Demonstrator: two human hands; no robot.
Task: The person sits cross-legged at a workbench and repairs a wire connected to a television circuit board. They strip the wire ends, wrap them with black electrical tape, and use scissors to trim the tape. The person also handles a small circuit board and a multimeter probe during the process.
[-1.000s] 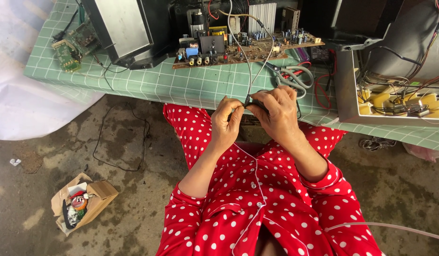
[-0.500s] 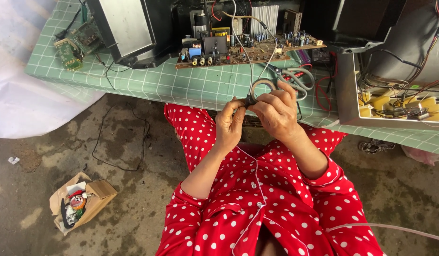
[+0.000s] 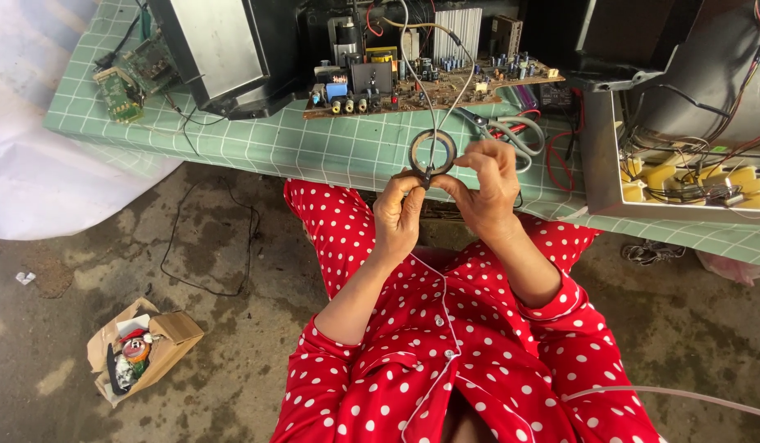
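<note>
Both hands (image 3: pixel 446 201) pinch a thin, brownish, wire-trailing ring (image 3: pixel 432 152) above green checked cloth (image 3: pixel 331 152).

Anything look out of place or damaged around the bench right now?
Yes. A bare circuit board overhangs the green tablecloth's front edge, and an open cardboard box of bits lies tipped on the stained floor. Both hands hold a small ring.

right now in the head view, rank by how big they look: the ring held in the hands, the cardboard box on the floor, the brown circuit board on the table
1. brown circuit board, widest, though farthest from the camera
2. cardboard box
3. ring, smallest, pinched between left hand and right hand
</note>
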